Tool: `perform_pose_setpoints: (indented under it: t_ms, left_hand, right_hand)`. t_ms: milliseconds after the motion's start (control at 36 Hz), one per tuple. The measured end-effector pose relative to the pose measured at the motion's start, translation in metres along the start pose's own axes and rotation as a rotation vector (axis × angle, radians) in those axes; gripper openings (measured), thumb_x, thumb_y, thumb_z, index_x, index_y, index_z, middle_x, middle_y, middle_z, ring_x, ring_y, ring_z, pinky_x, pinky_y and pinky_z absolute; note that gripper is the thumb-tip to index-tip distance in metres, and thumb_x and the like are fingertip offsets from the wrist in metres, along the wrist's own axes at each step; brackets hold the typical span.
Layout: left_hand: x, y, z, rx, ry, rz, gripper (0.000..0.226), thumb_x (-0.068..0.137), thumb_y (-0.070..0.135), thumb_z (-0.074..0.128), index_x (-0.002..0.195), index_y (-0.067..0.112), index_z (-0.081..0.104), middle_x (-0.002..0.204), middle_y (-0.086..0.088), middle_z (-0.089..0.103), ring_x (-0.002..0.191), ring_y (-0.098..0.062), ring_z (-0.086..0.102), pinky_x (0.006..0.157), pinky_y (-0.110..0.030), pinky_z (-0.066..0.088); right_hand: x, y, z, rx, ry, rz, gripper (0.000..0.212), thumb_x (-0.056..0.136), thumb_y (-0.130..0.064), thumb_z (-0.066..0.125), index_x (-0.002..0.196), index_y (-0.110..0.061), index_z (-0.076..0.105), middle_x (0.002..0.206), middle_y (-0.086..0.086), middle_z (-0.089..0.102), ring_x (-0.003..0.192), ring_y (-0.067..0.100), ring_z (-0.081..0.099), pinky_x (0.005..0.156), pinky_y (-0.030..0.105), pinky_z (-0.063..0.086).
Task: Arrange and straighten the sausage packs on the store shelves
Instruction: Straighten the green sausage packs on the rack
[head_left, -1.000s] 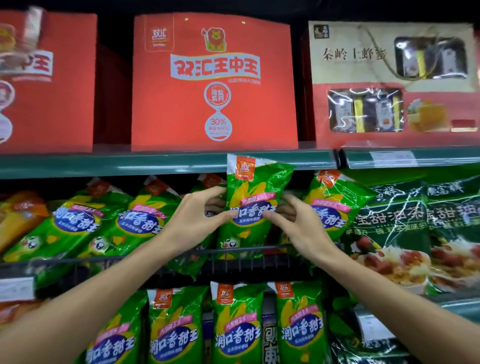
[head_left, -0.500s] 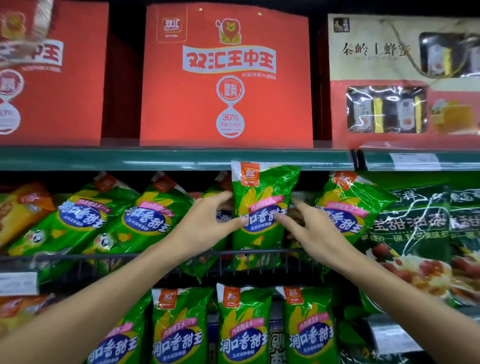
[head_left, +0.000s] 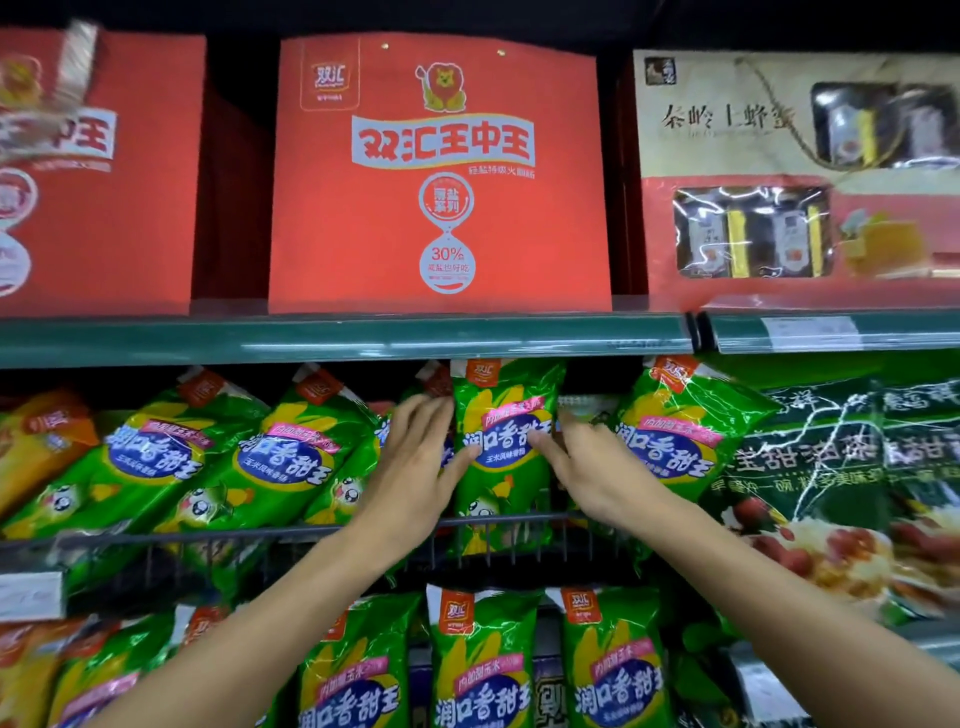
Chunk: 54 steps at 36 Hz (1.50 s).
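Middle shelf, head view. An upright green pack (head_left: 501, 452) stands behind the wire rail (head_left: 291, 531), just under the green shelf edge (head_left: 343, 338). The left hand (head_left: 415, 470) and right hand (head_left: 597, 467) flank it, thumbs on its front and fingers reaching behind its sides. Tilted packs (head_left: 280, 457) lean at left; another pack (head_left: 675, 431) leans at right. Red boxes (head_left: 441, 176) stand above.
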<state>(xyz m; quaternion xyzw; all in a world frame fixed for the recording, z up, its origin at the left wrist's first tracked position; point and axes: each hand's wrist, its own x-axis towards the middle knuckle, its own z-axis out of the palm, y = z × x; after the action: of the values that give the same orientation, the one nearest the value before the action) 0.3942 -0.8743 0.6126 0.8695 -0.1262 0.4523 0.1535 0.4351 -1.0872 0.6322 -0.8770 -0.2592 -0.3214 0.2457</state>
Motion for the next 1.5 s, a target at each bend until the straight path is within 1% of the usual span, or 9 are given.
perform_pose_setpoints:
  t_ms: [167,306,389,556,722,1028,1194,1306,1500]
  left_hand:
    - [-0.003,0.005,-0.003,0.057,0.046,-0.003,0.076,0.1,0.056,0.038,0.16,0.012,0.022,0.164,0.0,0.02,0.153,-0.014,0.001,0.126,-0.038,0.013]
    - [-0.011,0.0,-0.01,-0.012,0.096,0.066,0.078,0.096,0.041,0.064,0.159,0.017,0.025,0.161,0.003,0.027,0.15,-0.011,0.009,0.123,-0.03,0.011]
    - [-0.02,0.001,-0.009,-0.029,0.157,0.145,0.074,0.094,0.028,0.07,0.157,0.019,0.031,0.157,0.008,0.032,0.146,-0.003,0.015,0.119,-0.015,0.007]
    - [-0.037,0.034,-0.001,-0.185,0.153,0.28,0.061,0.096,0.02,0.069,0.151,0.027,0.041,0.148,0.018,0.043,0.143,-0.001,0.033,0.122,-0.023,0.022]
    - [-0.023,0.079,0.019,-0.321,-0.188,0.256,0.06,0.101,0.028,0.062,0.153,0.038,0.034,0.15,0.02,0.042,0.138,0.006,0.037,0.117,-0.022,0.033]
    - [0.022,0.115,0.043,-0.345,-0.419,0.092,0.075,0.104,0.025,0.056,0.163,0.026,0.01,0.165,0.004,0.026,0.15,-0.01,0.026,0.12,-0.024,0.02]
    - [0.026,0.115,0.05,-0.316,-0.476,0.062,0.079,0.102,0.023,0.059,0.162,0.029,0.009,0.159,0.002,0.037,0.134,-0.008,0.046,0.107,-0.016,0.03]
    - [0.024,0.107,0.05,-0.346,-0.473,0.06,0.079,0.101,0.025,0.061,0.162,0.033,0.011,0.159,0.004,0.036,0.141,-0.009,0.041,0.12,-0.028,0.031]
    - [0.017,0.105,0.04,-0.368,-0.483,0.065,0.077,0.102,0.021,0.061,0.161,0.033,0.013,0.137,0.026,0.038,0.112,0.019,0.045,0.094,0.004,0.029]
  right_hand:
    - [-0.017,0.004,0.002,0.089,-0.005,-0.033,0.034,0.102,-0.045,0.051,0.117,-0.014,0.047,0.072,0.003,0.06,0.067,0.022,0.059,0.06,0.035,0.046]
    - [-0.046,0.015,-0.004,0.109,0.12,-0.134,0.073,0.095,-0.041,0.067,0.156,-0.018,0.033,0.125,0.001,0.068,0.112,0.017,0.065,0.097,0.039,0.054]
    - [-0.063,0.027,-0.013,0.122,0.21,-0.22,0.069,0.095,-0.037,0.068,0.155,-0.025,0.037,0.138,-0.011,0.06,0.119,0.004,0.06,0.106,0.029,0.048]
    - [-0.092,0.06,-0.037,0.316,0.365,-0.16,0.041,0.088,-0.018,0.076,0.126,-0.029,0.064,0.112,-0.021,0.069,0.105,-0.005,0.065,0.093,0.013,0.05]
    - [-0.096,0.099,-0.049,0.377,0.438,0.004,0.02,0.085,-0.015,0.079,0.103,-0.018,0.07,0.092,-0.01,0.074,0.085,0.006,0.071,0.076,0.016,0.056]
    - [-0.088,0.111,-0.064,0.184,0.268,0.206,0.053,0.081,-0.047,0.079,0.121,-0.013,0.069,0.085,-0.007,0.078,0.079,0.005,0.073,0.081,0.035,0.06]
    - [-0.077,0.112,-0.053,0.179,0.307,0.178,0.046,0.082,-0.063,0.069,0.084,-0.017,0.063,0.064,-0.017,0.072,0.06,0.008,0.07,0.064,0.043,0.06]
    - [-0.074,0.112,-0.054,0.191,0.336,0.164,0.04,0.085,-0.061,0.069,0.079,-0.022,0.065,0.059,-0.019,0.07,0.059,0.001,0.069,0.066,0.041,0.06]
    - [-0.071,0.106,-0.055,0.103,0.414,0.158,0.04,0.082,-0.062,0.072,0.071,-0.026,0.058,0.081,-0.014,0.073,0.078,0.008,0.069,0.07,0.034,0.057]
